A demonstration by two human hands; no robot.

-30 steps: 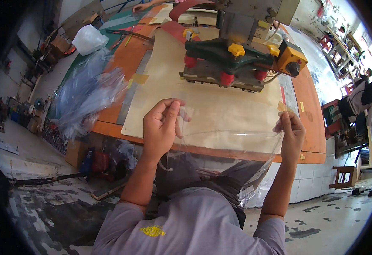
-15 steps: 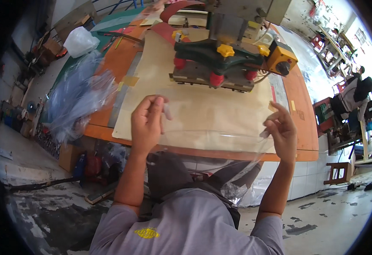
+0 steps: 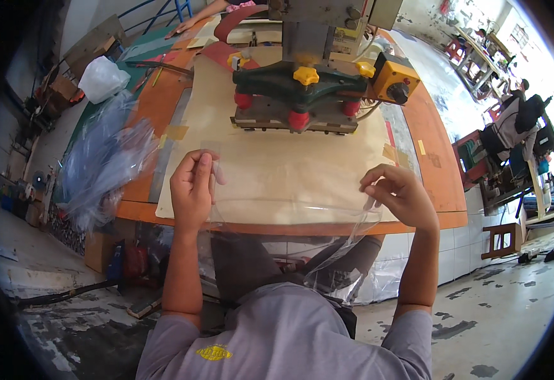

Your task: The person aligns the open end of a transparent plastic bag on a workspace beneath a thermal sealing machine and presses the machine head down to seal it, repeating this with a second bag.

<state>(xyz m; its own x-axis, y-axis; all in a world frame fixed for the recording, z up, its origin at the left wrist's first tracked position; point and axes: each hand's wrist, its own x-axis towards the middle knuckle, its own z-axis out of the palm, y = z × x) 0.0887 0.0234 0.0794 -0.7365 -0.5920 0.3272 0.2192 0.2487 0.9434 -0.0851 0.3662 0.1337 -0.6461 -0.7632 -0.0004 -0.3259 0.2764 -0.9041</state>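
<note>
Workshop: orange worktop (image 3: pixel 163 111) is sitting in a cluttered shop with a stained concrete floor; straight edges are bending toward the rim of the view.
Left hand: left hand (image 3: pixel 191 190) is closing its fingers on the left edge of a clear plastic sheet (image 3: pixel 289 218), thumb and fingertips pinching it just above the worktop's near edge.
Right hand: right hand (image 3: pixel 400 196) is curling its fingers onto the sheet's right edge, gripping where half a second ago the fingers were spread loose.
Sheet: it is stretching between both hands over the tan paper layer (image 3: pixel 289 164), its lower part drooping off the edge toward the person's lap.
Change: both hands are now sitting lower and nearer the worktop edge than a second ago, and the sheet is looking flatter; I judge it is being squared up on the paper.
Machine: press with green frame and red and yellow knobs (image 3: pixel 302 88) is standing behind the paper, well apart from the hands.
Left side: heap of clear plastic film (image 3: pixel 103 168) is lying on the worktop's left end, with a white bag (image 3: pixel 103 79) beyond it.
Background: another person (image 3: pixel 517 120) is sitting far right.
</note>
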